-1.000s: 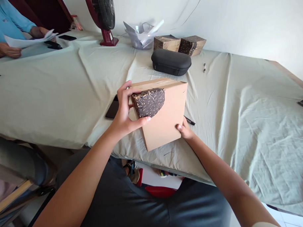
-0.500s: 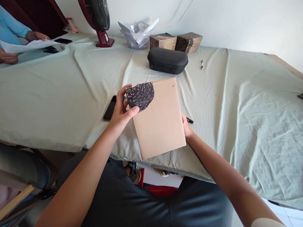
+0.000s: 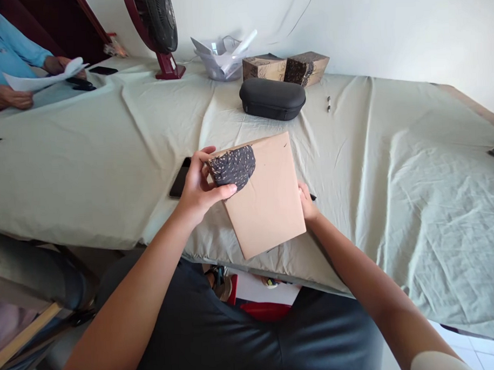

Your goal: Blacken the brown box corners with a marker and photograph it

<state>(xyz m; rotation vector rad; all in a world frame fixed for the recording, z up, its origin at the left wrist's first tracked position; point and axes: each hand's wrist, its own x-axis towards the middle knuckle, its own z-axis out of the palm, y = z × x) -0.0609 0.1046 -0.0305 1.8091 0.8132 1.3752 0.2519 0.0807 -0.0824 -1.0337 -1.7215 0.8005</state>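
I hold a flat brown cardboard box (image 3: 267, 203) above the near edge of the cloth-covered table (image 3: 392, 164). A black scribbled patch (image 3: 233, 166) covers its upper left corner. My left hand (image 3: 200, 185) is closed on that corner, thumb across the black patch. My right hand (image 3: 308, 202) grips the box's right edge, its fingers mostly hidden behind the box. A black pen (image 3: 312, 197) lies on the cloth just beyond my right hand. A dark phone (image 3: 180, 177) lies under my left hand's side.
A black oval case (image 3: 272, 99) sits behind the box, with two marked brown boxes (image 3: 285, 69) and a clear container of papers (image 3: 220, 56) further back. A red fan (image 3: 158, 31) stands at the rear. Another person's hands hold paper (image 3: 40, 79) at far left.
The box tipped from showing its top side to lying flatter, then shifted slightly and rotated a little. Both my hands have stayed on it throughout.
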